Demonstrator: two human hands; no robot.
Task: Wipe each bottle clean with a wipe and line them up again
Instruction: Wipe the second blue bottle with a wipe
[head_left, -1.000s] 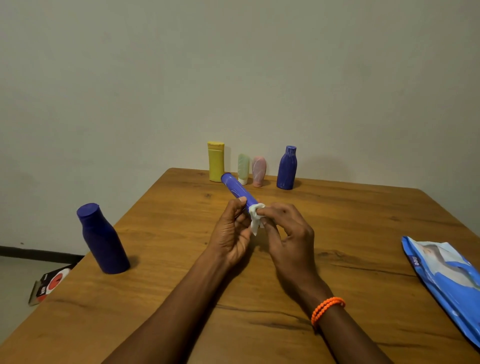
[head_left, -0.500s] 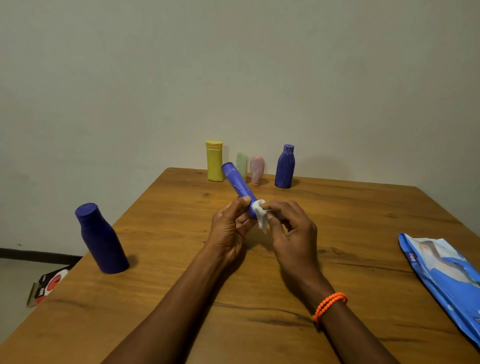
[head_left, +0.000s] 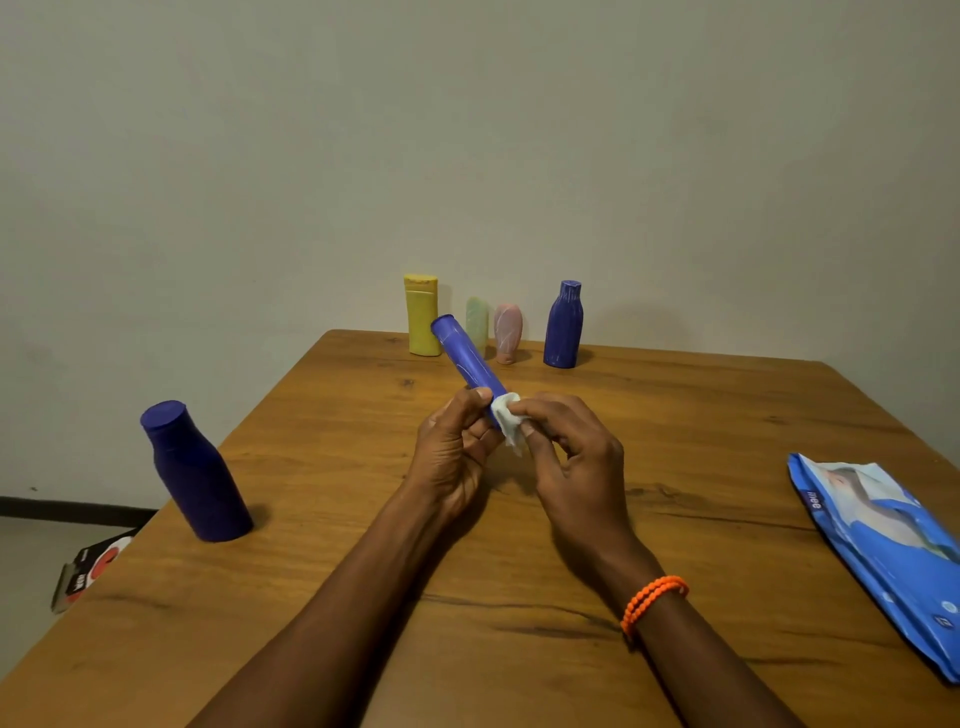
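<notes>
Your left hand (head_left: 457, 447) has its grip clamped on the near end of the slim blue tube bottle (head_left: 467, 361), thumb on top and fingers curled beneath, holding it clear above the tabletop (head_left: 675, 426). From that grip the bottle's long axis runs up and away from you, leaning a little to your left, so the round far end sits well beyond the grip. Your right hand (head_left: 571, 457) pinches the white wipe (head_left: 506, 421) against the bottle just beside the left grip, on its right, with the wipe's loose corner hanging below. Nearly all the bare length lies on the far side of both grips, so the next stroke, as I judge it, runs outward along that axis from the right hand, which is the nearer one to the uncovered barrel. The left grip should stay clamped low to keep the bottle steady.
</notes>
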